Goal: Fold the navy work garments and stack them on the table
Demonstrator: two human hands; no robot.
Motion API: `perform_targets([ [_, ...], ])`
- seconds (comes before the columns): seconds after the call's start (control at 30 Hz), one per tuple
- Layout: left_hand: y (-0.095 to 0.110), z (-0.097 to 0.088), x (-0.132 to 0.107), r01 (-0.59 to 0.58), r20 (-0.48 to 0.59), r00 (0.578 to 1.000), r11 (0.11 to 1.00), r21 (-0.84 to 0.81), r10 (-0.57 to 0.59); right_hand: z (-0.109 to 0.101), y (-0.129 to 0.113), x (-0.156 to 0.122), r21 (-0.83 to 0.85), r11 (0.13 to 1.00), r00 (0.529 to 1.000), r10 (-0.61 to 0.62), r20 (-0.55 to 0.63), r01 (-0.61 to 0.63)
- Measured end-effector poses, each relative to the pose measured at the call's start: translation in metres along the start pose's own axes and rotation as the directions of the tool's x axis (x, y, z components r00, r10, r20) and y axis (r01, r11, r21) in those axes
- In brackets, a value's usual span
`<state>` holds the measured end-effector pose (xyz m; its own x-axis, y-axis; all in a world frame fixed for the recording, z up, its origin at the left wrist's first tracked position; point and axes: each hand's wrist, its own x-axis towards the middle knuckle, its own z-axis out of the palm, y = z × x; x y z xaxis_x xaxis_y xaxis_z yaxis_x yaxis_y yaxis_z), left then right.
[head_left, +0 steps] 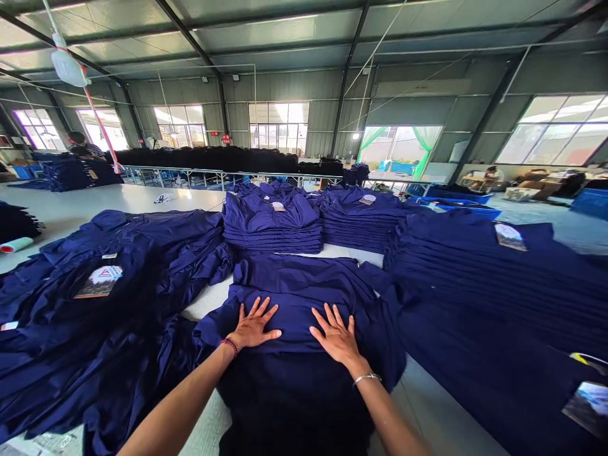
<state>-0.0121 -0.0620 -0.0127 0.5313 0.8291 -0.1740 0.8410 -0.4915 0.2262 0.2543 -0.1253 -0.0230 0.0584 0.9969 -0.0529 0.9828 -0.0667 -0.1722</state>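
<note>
A navy blue garment (294, 278) lies spread on the white table (209, 301) in front of me, its cloth partly folded over. My left hand (254, 326) rests flat on its left part, fingers spread. On the right part my right hand (336, 334) also presses flat with its fingers apart. Neither hand grips the cloth. To the left is a loose heap of navy garments (137, 304), with a printed hang tag (101, 280) on top. A tall layered stack of navy garments (465, 278) stands to the right, carrying another tag (510, 236).
Beyond the garment are two neat folded stacks (273, 228) (363, 218). Blue plastic crates (468, 206) stand at the back right. A long rack table of dark piles (204, 158) runs across the back. Another person (84, 145) is at the far left. A lamp (69, 66) hangs upper left.
</note>
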Motion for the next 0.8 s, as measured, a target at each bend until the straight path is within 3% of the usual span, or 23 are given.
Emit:
perform_targets([
  [0.07, -0.003, 0.000, -0.003, -0.013, -0.012, 1.000, 1.000, 0.018, 0.013, 0.001, 0.002, 0.001, 0.001, 1.000, 1.000, -0.007, -0.005, 0.007],
  [0.13, -0.005, 0.000, -0.007, 0.003, -0.106, 0.994, 0.998, 0.057, 0.003, 0.000, 0.006, 0.002, -0.002, 0.999, 0.999, -0.033, -0.018, 0.033],
  [0.23, -0.009, 0.000, -0.015, 0.085, -0.249, 0.967, 0.992, 0.098, -0.058, -0.004, 0.018, 0.007, -0.005, 0.991, 0.990, -0.137, -0.037, 0.136],
  [0.3, -0.012, -0.003, -0.020, 0.142, -0.251, 0.961, 0.985, 0.098, -0.114, -0.009, 0.028, 0.014, -0.029, 0.984, 0.983, -0.176, -0.056, 0.175],
  [0.43, -0.020, -0.017, -0.031, 0.203, -0.136, 0.972, 0.977, 0.062, -0.193, -0.021, 0.033, 0.027, -0.046, 0.995, 0.991, 0.085, -0.102, -0.090],
  [0.5, -0.026, -0.029, -0.038, 0.174, -0.093, 0.981, 0.985, 0.017, -0.172, -0.024, 0.020, 0.026, -0.029, 0.993, 0.986, 0.115, -0.117, -0.119],
  [0.6, -0.039, -0.048, -0.052, 0.053, -0.005, 0.999, 0.997, -0.055, -0.053, -0.023, -0.013, 0.011, 0.018, 0.998, 0.993, -0.055, -0.103, 0.057],
  [0.7, -0.052, -0.061, -0.070, -0.033, 0.090, 0.995, 0.996, -0.084, 0.040, -0.021, -0.044, -0.009, 0.098, 0.963, 0.968, -0.247, -0.045, 0.250],
  [0.8, -0.063, -0.062, -0.088, -0.041, 0.026, 0.999, 0.997, -0.059, 0.043, -0.016, -0.060, -0.019, 0.127, 0.932, 0.939, -0.344, 0.019, 0.339],
])
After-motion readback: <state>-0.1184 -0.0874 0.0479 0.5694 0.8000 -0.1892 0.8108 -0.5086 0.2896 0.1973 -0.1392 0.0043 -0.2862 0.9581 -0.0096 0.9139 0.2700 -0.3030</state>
